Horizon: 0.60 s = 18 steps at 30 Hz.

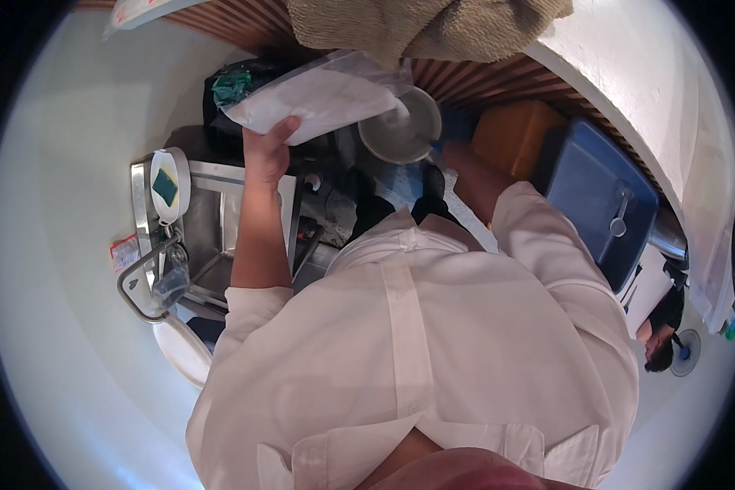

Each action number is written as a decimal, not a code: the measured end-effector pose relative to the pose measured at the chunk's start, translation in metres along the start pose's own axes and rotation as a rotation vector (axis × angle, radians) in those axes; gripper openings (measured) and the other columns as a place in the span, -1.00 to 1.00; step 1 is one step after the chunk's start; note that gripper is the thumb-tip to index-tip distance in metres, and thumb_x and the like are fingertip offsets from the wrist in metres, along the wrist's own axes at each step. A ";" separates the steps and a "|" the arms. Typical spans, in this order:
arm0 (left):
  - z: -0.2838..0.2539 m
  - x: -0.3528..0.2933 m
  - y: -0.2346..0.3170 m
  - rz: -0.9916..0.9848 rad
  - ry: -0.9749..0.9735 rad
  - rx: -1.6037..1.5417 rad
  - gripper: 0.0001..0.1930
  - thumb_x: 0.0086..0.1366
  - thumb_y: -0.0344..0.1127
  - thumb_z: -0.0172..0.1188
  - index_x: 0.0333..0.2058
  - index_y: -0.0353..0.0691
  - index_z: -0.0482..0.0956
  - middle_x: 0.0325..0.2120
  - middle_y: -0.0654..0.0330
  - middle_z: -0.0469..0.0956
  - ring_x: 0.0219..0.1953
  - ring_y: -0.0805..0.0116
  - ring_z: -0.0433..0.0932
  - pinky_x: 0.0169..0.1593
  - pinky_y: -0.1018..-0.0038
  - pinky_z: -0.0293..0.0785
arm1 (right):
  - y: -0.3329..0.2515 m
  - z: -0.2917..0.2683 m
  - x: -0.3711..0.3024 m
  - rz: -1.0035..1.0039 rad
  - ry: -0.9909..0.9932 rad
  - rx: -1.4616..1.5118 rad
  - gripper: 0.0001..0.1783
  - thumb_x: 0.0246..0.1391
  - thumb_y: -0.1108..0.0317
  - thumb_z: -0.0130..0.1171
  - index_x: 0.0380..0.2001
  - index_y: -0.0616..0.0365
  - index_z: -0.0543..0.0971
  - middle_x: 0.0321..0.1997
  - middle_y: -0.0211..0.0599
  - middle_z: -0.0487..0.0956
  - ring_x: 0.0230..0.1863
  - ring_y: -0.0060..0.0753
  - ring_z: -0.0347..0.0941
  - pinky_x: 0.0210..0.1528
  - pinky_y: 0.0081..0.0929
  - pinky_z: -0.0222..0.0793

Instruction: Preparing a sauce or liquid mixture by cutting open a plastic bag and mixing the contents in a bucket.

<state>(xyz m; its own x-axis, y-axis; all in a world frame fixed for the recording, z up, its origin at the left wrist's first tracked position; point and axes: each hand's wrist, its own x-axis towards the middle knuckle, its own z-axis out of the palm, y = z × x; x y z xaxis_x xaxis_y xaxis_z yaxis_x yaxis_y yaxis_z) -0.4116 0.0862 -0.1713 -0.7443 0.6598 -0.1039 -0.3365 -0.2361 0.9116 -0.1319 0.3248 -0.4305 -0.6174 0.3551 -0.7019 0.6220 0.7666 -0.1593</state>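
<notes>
My left hand [271, 140] is closed on the lower side of a clear plastic bag of white powder [322, 102]. The bag lies tilted, its right end over a pale round bucket [429, 106]. White powder shows at that end and inside the bucket, which stands low in front of my feet. At the bucket's right rim is my right hand [456, 155], dark in shadow. Its fingers are too dim to make out, so I cannot tell whether they grip the rim or something else.
To the left are a metal sink [230, 220], a curved tap [131, 278] and a white dish with a green sponge [166, 187]. An orange-brown box [514, 135] and a blue tub [604, 192] stand right. Brown cloth [433, 28] hangs ahead. Another person [661, 331] is far right.
</notes>
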 end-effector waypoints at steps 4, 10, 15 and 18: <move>0.005 -0.001 0.001 -0.003 -0.017 0.024 -0.33 -0.03 -0.44 0.45 0.09 -0.33 0.38 -0.01 0.11 0.52 0.06 0.22 0.49 0.18 0.34 0.34 | -0.017 -0.014 0.006 0.171 -0.002 0.085 -0.72 0.06 0.27 0.10 -0.25 0.16 0.67 -0.12 -0.02 0.64 -0.09 0.01 0.60 -0.11 -0.03 0.50; 0.012 -0.004 0.005 0.006 0.011 0.016 -0.36 -0.06 -0.46 0.47 0.05 -0.33 0.43 -0.05 0.13 0.55 0.03 0.24 0.51 0.16 0.37 0.34 | -0.048 0.003 0.005 0.065 0.032 0.107 -0.67 0.13 0.30 -0.03 -0.15 0.19 0.61 -0.06 0.04 0.61 -0.02 0.06 0.56 -0.02 -0.03 0.46; 0.009 -0.003 0.003 0.013 0.018 0.016 -0.34 -0.08 -0.44 0.49 0.05 -0.33 0.43 -0.05 0.13 0.54 0.03 0.25 0.50 0.17 0.37 0.32 | -0.054 0.024 -0.006 0.037 0.021 0.099 -0.64 0.16 0.28 -0.03 -0.09 0.16 0.64 0.02 0.01 0.59 0.03 0.00 0.55 0.04 0.02 0.42; 0.005 -0.004 0.003 0.016 0.022 0.011 -0.33 -0.09 -0.43 0.50 0.05 -0.33 0.43 -0.05 0.13 0.54 0.04 0.25 0.49 0.18 0.37 0.32 | -0.047 0.022 -0.013 0.014 -0.051 0.090 -0.63 0.15 0.27 -0.02 -0.07 0.15 0.62 0.00 0.02 0.59 0.02 0.02 0.54 0.07 0.00 0.39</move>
<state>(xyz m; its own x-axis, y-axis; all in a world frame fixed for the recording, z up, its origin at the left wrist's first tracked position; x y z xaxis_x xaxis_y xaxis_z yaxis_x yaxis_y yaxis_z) -0.4063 0.0863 -0.1666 -0.7621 0.6400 -0.0982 -0.3183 -0.2381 0.9176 -0.1421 0.2724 -0.4290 -0.5839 0.3361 -0.7389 0.6730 0.7095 -0.2091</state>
